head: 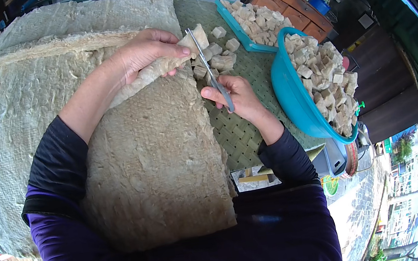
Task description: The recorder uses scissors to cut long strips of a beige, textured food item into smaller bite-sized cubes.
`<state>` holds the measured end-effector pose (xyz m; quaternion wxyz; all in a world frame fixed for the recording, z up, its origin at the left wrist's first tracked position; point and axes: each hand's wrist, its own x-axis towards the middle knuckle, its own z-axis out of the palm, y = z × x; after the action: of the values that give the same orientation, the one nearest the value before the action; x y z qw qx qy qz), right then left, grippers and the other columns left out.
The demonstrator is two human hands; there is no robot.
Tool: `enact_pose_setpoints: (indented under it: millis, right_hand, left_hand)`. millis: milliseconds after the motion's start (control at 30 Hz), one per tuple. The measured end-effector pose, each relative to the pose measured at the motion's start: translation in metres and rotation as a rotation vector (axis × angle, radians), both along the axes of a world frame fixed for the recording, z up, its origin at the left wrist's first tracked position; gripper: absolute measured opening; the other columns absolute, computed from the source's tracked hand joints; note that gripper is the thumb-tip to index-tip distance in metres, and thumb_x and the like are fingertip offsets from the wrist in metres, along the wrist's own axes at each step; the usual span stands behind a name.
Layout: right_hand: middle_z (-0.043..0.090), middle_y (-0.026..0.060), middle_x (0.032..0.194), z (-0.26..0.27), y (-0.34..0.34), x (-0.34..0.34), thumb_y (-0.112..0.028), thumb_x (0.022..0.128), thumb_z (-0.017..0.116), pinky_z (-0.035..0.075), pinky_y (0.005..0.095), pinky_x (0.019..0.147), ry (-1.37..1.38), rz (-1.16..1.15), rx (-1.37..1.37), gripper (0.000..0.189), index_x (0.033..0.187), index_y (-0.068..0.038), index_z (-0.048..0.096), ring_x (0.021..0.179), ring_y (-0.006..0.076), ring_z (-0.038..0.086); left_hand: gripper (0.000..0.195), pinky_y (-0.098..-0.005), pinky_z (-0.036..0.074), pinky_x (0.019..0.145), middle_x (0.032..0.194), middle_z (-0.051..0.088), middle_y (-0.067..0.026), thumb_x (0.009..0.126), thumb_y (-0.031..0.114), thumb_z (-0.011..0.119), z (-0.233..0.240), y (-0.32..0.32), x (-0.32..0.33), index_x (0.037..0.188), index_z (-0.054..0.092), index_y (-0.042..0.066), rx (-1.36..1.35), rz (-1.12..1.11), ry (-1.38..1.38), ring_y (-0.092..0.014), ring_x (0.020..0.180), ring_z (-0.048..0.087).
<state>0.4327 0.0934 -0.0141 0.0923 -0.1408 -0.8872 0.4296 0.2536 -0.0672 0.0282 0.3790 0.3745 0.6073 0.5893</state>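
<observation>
My left hand (152,54) grips a long strip of fibrous mat (138,85) near its right end, thumb on top. In my right hand (234,95) is a pair of scissors (208,66) with grey handles, its blades pointing up and lying across the strip's end piece (198,38). Whether the blades are fully closed I cannot tell. Beneath the strip a large sheet of the same pale fibrous mat (155,150) covers the left of the table and reaches my body. Several cut cubes and chunks (223,61) lie just right of the blades.
A woven-pattern green cover (240,142) shows on the table. To the right, a teal basin (292,98) is heaped with cut cubes; behind it a teal tray (237,34) holds more. A wooden drawer cabinet (288,9) stands beyond. A folded or raised mat edge (53,48) crosses the far left.
</observation>
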Motion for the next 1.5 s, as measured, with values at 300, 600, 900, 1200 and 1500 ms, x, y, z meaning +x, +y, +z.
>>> enact_pose_setpoints:
  millis: [300, 600, 900, 1200, 1500]
  right_hand:
    - [0.052, -0.0008, 0.054, 0.004, 0.001, -0.001, -0.053, 0.076, 0.07, 0.036, 0.0205, 0.04, -0.084, -0.021, -0.016, 0.049, 0.068, -0.006, 0.059, 0.046, 0.0055, 0.049]
    - [0.055, 0.0011, 0.06, -0.001, 0.009, 0.004, -0.055, 0.076, 0.069, 0.037, 0.0191, 0.041, -0.046, 0.065, -0.112, 0.052, 0.075, -0.004, 0.059, 0.05, 0.0055, 0.051]
    - [0.054, -0.0001, 0.059, 0.0, 0.003, 0.003, -0.055, 0.076, 0.069, 0.038, 0.0192, 0.042, -0.045, 0.028, -0.067, 0.051, 0.073, -0.005, 0.059, 0.049, 0.0059, 0.051]
    - [0.053, -0.0007, 0.055, 0.005, 0.003, 0.003, -0.052, 0.076, 0.07, 0.037, 0.0195, 0.04, -0.058, 0.017, -0.02, 0.049, 0.069, -0.005, 0.059, 0.049, 0.0056, 0.053]
    - [0.048, -0.0002, 0.05, 0.005, 0.002, 0.005, -0.055, 0.071, 0.074, 0.034, 0.0225, 0.041, 0.013, 0.087, -0.131, 0.057, 0.053, -0.009, 0.046, 0.045, 0.0064, 0.046]
  left_hand:
    - [0.033, -0.0235, 0.047, 0.053, 0.075, 0.063, -0.007, 0.075, 0.023, 0.074, -0.01, 0.003, 0.001, 0.094, 0.062, -0.001, 0.02, 0.014, -0.011, -0.011, 0.06, 0.059]
    - [0.028, -0.0241, 0.048, 0.055, 0.077, 0.063, -0.0079, 0.074, 0.021, 0.074, -0.006, 0.002, 0.008, 0.089, 0.064, 0.0, 0.02, -0.007, -0.003, -0.012, 0.067, 0.059]
    - [0.027, -0.0256, 0.048, 0.057, 0.077, 0.063, -0.008, 0.075, 0.02, 0.073, -0.005, 0.001, 0.01, 0.089, 0.065, -0.001, 0.006, -0.014, 0.0, -0.013, 0.069, 0.06]
    - [0.036, -0.0262, 0.048, 0.056, 0.08, 0.064, -0.0096, 0.073, 0.023, 0.074, -0.007, 0.001, 0.004, 0.094, 0.064, -0.003, 0.005, -0.014, -0.043, -0.013, 0.071, 0.061]
    - [0.028, -0.0242, 0.045, 0.052, 0.075, 0.064, -0.0079, 0.073, 0.021, 0.073, -0.004, 0.002, 0.01, 0.089, 0.065, -0.001, -0.011, -0.031, -0.003, -0.013, 0.066, 0.06]
